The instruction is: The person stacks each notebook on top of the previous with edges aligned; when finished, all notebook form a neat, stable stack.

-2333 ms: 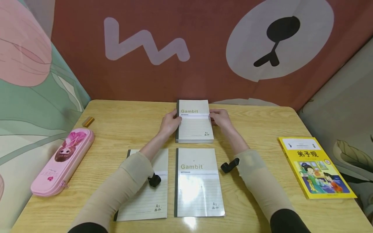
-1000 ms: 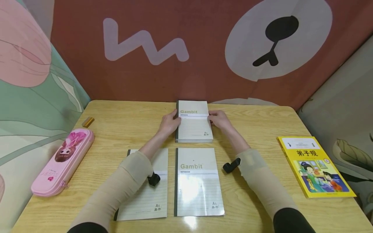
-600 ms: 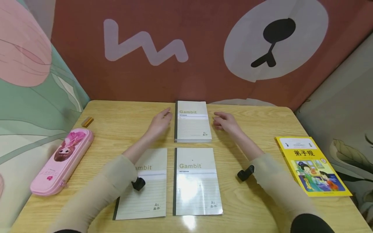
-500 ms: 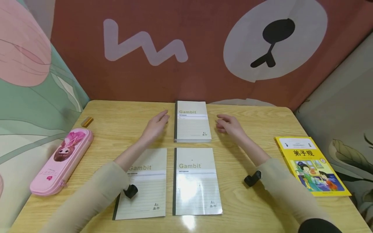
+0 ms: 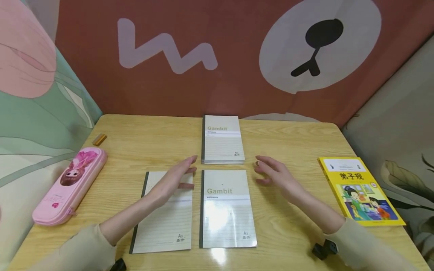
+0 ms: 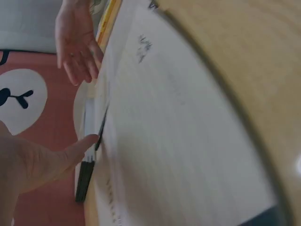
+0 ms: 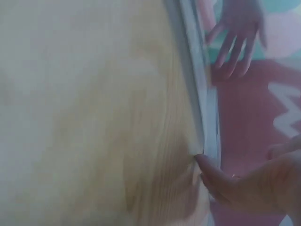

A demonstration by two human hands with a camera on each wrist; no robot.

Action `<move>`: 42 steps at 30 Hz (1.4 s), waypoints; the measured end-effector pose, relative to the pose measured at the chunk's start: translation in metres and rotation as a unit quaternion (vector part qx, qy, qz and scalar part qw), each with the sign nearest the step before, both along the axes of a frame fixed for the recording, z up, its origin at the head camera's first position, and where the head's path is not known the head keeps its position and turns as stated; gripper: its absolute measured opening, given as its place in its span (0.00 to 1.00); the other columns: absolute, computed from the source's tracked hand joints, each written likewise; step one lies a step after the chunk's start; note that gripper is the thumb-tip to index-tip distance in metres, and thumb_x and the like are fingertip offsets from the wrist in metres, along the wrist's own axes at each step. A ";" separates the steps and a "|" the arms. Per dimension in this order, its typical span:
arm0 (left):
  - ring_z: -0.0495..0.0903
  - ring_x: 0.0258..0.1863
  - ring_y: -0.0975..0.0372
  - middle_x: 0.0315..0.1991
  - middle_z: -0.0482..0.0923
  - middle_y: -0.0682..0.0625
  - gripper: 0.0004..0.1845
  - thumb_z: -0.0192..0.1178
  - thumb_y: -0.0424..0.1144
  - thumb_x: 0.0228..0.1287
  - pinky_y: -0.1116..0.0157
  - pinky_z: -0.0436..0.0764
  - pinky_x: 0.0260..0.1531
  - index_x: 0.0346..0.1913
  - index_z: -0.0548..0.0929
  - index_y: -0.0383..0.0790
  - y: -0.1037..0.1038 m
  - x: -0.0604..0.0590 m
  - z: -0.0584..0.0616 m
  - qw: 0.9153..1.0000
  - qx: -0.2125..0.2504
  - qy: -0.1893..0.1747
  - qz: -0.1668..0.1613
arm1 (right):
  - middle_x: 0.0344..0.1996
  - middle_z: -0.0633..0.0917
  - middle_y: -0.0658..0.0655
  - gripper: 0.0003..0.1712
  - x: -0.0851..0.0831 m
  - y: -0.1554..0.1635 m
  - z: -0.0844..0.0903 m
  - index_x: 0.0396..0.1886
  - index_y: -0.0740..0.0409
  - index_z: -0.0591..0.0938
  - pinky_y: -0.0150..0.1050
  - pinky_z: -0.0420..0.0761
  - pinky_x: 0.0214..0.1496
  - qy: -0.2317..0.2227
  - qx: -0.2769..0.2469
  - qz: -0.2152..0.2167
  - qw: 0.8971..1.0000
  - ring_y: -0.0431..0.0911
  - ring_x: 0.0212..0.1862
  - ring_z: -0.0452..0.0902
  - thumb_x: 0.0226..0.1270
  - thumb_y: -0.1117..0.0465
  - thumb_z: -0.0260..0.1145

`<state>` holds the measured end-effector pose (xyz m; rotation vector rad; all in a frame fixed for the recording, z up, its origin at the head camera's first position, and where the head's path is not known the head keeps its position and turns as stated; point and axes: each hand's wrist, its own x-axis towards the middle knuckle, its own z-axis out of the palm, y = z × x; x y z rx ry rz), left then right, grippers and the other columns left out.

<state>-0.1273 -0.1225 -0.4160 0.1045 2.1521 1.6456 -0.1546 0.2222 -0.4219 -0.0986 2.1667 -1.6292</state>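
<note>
1. The left hand (image 5: 173,180) hovers over the left notebook (image 5: 162,222), fingers spread, holding nothing.
2. The middle notebook (image 5: 226,210), lettered "Gambit", lies lengthwise away from the person on the counter (image 5: 288,143).
3. The right hand (image 5: 276,177) hangs spread and empty beside it.

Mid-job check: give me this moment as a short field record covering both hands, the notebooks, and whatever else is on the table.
left hand: open, fingers straight, above the top of the left notebook; contact cannot be told
right hand: open, holds nothing, over bare table right of the middle notebook
far stack: Gambit notebooks, squared up, untouched
near row: two notebooks flat side by side, covers shut
right edge: yellow picture book, flat
left edge: pink pencil case; small brown block behind it
</note>
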 end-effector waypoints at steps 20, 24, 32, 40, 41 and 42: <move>0.51 0.82 0.42 0.85 0.41 0.39 0.38 0.37 0.61 0.81 0.49 0.84 0.59 0.82 0.56 0.40 0.014 0.032 -0.016 0.987 0.133 -0.078 0.046 | 0.77 0.61 0.71 0.36 0.041 -0.024 0.013 0.81 0.64 0.50 0.55 0.79 0.69 -0.147 -0.099 -0.042 0.983 0.63 0.79 0.58 0.85 0.51 0.46; 0.64 0.77 0.42 0.79 0.59 0.34 0.37 0.43 0.56 0.81 0.53 0.84 0.60 0.78 0.60 0.31 0.016 0.033 -0.017 0.985 0.130 -0.086 0.072 | 0.61 0.82 0.58 0.30 0.038 -0.021 0.009 0.74 0.70 0.63 0.44 0.83 0.61 -0.146 -0.094 -0.028 0.984 0.50 0.63 0.79 0.82 0.56 0.51; 0.78 0.69 0.52 0.72 0.75 0.44 0.27 0.54 0.42 0.76 0.49 0.67 0.76 0.74 0.71 0.39 0.019 0.033 -0.012 0.995 0.055 -0.063 0.058 | 0.62 0.84 0.64 0.34 0.039 -0.023 0.004 0.81 0.67 0.55 0.39 0.84 0.56 -0.131 -0.098 -0.002 0.986 0.42 0.53 0.84 0.80 0.66 0.51; 0.86 0.54 0.56 0.78 0.64 0.39 0.34 0.56 0.37 0.76 0.57 0.86 0.54 0.81 0.60 0.46 0.018 0.026 -0.006 0.998 0.050 -0.032 0.025 | 0.60 0.86 0.59 0.36 0.027 -0.025 0.012 0.83 0.61 0.53 0.34 0.86 0.54 -0.098 -0.132 -0.010 0.986 0.39 0.51 0.86 0.82 0.65 0.52; 0.87 0.51 0.57 0.76 0.65 0.39 0.36 0.57 0.37 0.75 0.58 0.87 0.52 0.82 0.58 0.47 0.018 0.024 -0.004 0.998 0.049 -0.029 0.024 | 0.58 0.88 0.56 0.36 0.024 -0.026 0.015 0.83 0.61 0.54 0.33 0.86 0.54 -0.096 -0.137 -0.020 0.986 0.38 0.51 0.86 0.82 0.64 0.54; 0.87 0.49 0.59 0.74 0.67 0.40 0.37 0.58 0.36 0.75 0.60 0.87 0.52 0.82 0.57 0.48 0.017 0.022 -0.003 0.999 0.043 -0.026 0.020 | 0.55 0.89 0.53 0.36 0.020 -0.027 0.017 0.83 0.61 0.54 0.32 0.86 0.53 -0.094 -0.142 -0.031 0.985 0.38 0.50 0.87 0.81 0.63 0.55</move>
